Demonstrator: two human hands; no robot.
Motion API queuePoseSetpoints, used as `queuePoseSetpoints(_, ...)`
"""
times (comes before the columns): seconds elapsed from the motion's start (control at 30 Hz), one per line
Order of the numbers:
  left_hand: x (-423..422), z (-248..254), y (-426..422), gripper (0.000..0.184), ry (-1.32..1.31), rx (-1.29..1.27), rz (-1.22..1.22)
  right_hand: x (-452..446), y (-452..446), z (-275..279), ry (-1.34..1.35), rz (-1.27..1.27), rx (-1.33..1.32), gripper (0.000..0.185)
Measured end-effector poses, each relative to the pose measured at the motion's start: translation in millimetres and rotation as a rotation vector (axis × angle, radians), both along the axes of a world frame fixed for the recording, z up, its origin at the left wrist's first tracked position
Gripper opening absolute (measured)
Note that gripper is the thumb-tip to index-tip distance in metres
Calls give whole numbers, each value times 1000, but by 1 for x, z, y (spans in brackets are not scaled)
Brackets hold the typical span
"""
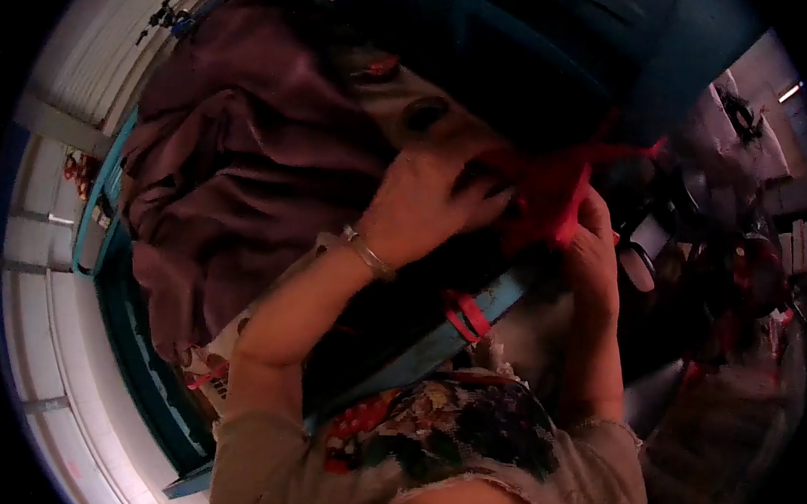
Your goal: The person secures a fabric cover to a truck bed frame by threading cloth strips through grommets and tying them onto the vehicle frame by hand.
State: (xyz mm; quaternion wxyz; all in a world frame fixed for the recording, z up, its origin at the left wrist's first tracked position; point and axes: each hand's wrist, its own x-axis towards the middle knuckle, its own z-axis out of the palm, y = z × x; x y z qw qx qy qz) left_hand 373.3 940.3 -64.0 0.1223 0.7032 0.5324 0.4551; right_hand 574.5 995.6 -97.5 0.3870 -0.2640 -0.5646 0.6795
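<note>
One bunched, bright red cloth (557,200)

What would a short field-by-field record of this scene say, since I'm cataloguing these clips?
Left hand: beside the red cloth; grip unclear
Right hand: holding the red cloth
Left wrist: bracelet
Beyond left forearm: crumpled purple cloth
Shirt: floral print on the front
Light: dim

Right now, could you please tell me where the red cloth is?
In the head view, the red cloth is right of centre, between the left hand and right hand, just below the dark blue surface.
</note>
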Motion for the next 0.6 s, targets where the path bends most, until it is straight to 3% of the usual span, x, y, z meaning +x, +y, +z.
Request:
queuePoseSetpoints(0.07,-5,3,1,27,98,42,-10,1,1,1,-3,3,4,34)
queuePoseSetpoints(0.13,-6,11,0,23,431,186,90,3,1,1,20,35,-26,34)
queuePoseSetpoints(0.27,0,28,-3,19,332,101,129,2,-2,-1,83,-23,-88,36)
queuePoseSetpoints(0.47,-9,32,7,14,203,227,65,9,2,-15,164,26,-122,39)
queuePoseSetpoints(0.6,-15,19,12,18,57,251,118,21,0,-25,167,-77,-148,39)
